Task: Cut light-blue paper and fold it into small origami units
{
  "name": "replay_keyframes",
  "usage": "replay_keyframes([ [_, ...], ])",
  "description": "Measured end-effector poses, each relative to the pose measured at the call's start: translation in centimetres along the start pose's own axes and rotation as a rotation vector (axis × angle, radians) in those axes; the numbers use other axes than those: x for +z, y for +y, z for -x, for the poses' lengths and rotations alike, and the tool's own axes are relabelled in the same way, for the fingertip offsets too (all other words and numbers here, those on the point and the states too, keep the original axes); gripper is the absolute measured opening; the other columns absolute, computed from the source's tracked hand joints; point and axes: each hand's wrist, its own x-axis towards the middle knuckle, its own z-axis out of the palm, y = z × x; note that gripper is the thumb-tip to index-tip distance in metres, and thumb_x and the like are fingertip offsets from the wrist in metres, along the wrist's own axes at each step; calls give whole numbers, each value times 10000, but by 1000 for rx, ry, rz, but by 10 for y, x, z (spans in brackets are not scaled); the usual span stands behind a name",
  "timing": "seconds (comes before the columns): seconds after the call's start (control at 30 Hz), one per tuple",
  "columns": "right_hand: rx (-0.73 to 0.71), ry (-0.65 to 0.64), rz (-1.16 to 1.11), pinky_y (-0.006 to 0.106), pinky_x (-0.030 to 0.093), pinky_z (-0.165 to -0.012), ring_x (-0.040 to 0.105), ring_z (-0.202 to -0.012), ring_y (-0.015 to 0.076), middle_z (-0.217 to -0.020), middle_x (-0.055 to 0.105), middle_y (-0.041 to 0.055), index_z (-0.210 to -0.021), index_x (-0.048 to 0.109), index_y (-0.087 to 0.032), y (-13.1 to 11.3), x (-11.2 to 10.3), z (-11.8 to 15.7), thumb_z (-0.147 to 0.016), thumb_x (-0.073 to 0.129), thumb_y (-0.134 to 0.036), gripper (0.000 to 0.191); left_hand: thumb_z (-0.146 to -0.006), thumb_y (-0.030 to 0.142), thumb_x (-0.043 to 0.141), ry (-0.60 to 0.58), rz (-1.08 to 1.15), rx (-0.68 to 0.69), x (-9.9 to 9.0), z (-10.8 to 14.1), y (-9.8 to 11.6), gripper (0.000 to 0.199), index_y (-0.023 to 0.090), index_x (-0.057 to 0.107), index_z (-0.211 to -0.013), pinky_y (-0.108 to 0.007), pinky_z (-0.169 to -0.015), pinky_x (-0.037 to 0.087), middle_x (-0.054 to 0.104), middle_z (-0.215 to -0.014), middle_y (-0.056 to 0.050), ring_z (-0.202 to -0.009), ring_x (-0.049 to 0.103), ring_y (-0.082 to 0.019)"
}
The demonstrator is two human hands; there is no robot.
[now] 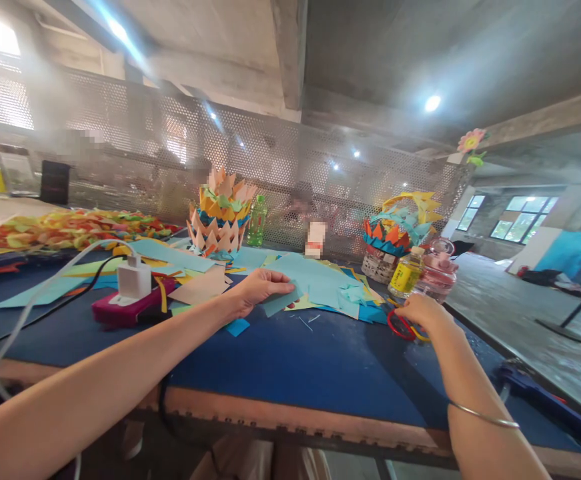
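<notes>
In the head view, the left hand [265, 291] lies toward seven o'clock from the centre, its fingers pinching a small blue-green paper piece [276, 305] just above the dark-blue bench [310, 373]. The right hand [423, 312], toward four o'clock, has curled fingers at scissors with looped red and yellow handles [401, 325]; whether they grip or only touch them, I cannot tell. Held near one edge, the thin paper could bend or slip if the pinch loosens, and be lost among the similar light-blue sheets [315, 277] just beyond. Lifting the scissors carelessly toward twelve o'clock could knock the yellow-labelled clear plastic bottle [406, 273] just past the right hand. The paper's free corner points to about eight o'clock, and its long axis seems to run from two to eight, though the fingers hide part of it.
</notes>
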Motion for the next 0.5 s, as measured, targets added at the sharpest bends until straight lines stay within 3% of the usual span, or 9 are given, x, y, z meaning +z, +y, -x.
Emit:
replay_keyframes([
  [0.07,62,-12,5,348,429,-648,617,-815,283,-852,652,167,-799,667,-154,-15,-7,7,-704,558,-389,276,-603,361,721,-11,-18,6,0,0,0,287,133,675,-772,-241,-588,467,699,-732,-78,-639,639,-162],
  [0.17,-243,169,-296,329,427,-702,595,-841,235,-909,647,117,-920,629,-178,-56,-14,26,-803,447,-372,290,-591,388,720,-35,-60,18,2,1,0,322,136,671,-785,-236,-564,461,699,-745,-74,-621,635,-160],
  [0.23,-510,82,-629,284,430,-696,585,-763,181,-839,648,65,-907,612,-175,-86,-13,44,-836,406,-405,317,-580,391,724,-37,-88,20,5,2,0,362,146,665,-840,-242,-560,460,699,-731,-61,-600,633,-159],
  [0.3,-671,-64,-831,248,416,-633,560,-714,155,-787,632,40,-888,600,-167,-111,-8,63,-854,381,-441,353,-581,389,723,-27,-143,37,7,1,-2,423,156,646,-926,-228,-532,442,686,-649,-28,-548,615,-144],
  [0.4,-775,-228,-907,213,358,-545,479,-592,108,-649,562,-4,-760,573,-157,-132,1,85,-870,356,-458,387,-591,386,718,-48,-254,107,8,-1,-5,466,159,626,-987,-188,-497,399,638,-532,25,-497,577,-113],
  [0.5,-791,-227,-937,209,344,-548,453,-580,98,-632,537,-19,-754,552,-159,-137,3,93,-837,448,-436,307,-613,415,700,-104,-247,100,10,-1,-6,485,165,602,-1018,-204,-541,430,666,-615,3,-560,607,-129],
])
